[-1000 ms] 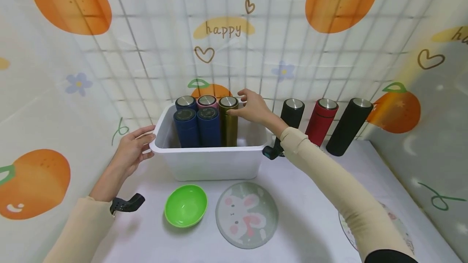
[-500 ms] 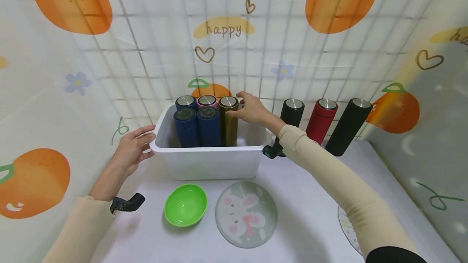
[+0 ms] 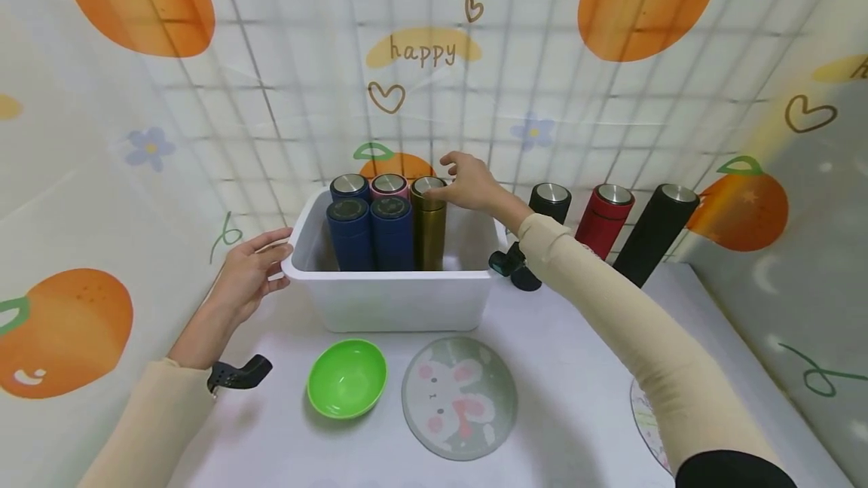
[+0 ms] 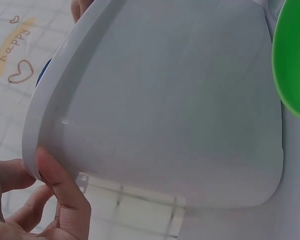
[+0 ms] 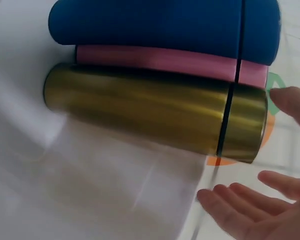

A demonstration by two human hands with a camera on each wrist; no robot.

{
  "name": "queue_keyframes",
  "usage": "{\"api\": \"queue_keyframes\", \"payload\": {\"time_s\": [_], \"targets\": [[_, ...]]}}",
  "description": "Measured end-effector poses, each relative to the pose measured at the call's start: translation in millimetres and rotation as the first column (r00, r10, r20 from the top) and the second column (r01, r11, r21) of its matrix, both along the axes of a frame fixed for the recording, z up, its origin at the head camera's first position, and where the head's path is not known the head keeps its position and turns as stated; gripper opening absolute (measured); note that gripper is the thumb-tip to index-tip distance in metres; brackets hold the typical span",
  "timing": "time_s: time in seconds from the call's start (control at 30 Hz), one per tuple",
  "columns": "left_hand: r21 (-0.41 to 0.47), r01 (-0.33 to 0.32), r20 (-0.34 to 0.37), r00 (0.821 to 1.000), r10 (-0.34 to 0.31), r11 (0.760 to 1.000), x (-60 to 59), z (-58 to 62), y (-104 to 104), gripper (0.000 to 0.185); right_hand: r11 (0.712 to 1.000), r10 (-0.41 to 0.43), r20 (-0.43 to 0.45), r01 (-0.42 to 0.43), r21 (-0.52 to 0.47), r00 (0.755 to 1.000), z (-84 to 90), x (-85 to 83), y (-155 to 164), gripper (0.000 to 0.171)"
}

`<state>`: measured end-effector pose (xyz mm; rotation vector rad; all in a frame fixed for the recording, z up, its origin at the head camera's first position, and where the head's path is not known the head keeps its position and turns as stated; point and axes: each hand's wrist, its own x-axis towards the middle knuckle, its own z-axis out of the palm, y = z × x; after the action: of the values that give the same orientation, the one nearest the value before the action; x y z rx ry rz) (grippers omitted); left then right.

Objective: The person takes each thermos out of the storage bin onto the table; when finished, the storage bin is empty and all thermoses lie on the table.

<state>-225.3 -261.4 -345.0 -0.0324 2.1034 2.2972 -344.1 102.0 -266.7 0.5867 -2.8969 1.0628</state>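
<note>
A white plastic tub [image 3: 389, 300] holds several thermos flasks standing upright. Two blue flasks [image 3: 393, 236] are in front, with another blue flask [image 3: 349, 187], a pink flask [image 3: 389, 184] and a gold flask [image 3: 430, 236] behind and beside them. My left hand [image 3: 249, 269] pinches the tub's left rim; the left wrist view shows thumb and fingers on either side of it. Over the gold flask's lid hovers my right hand [image 3: 475, 185], its fingers spread. In the right wrist view, a gap shows between these fingers [image 5: 235, 205] and the gold flask.
Right of the tub stand a black flask [image 3: 551, 202], a red flask [image 3: 606, 218] and a taller black flask [image 3: 656, 236]. In front lie a green bowl [image 3: 347, 379] and a round rabbit-print mat [image 3: 459, 398]. Another round mat [image 3: 647, 428] is partly hidden under the right sleeve.
My right hand has lifted slightly off the gold flask's top. The left hand stays at the tub's rim, and the head view has shifted a little.
</note>
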Motion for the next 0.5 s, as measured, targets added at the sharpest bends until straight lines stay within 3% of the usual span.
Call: {"api": "queue_keyframes", "payload": {"time_s": [0.23,0.5], "targets": [[0.002,-0.001,0.003,1.000,0.001,1.000,0.1,-0.2,0.6,0.056,0.999,0.033,0.003,-0.033,0.033,0.999,-8.6,-8.0,-7.1,0.076],[0.002,0.001,0.008,1.000,-0.001,1.000,-0.4,1.5,0.2,0.054,0.998,0.055,0.000,-0.054,-0.022,0.999,-12.6,-10.6,-11.1,0.073]]}}
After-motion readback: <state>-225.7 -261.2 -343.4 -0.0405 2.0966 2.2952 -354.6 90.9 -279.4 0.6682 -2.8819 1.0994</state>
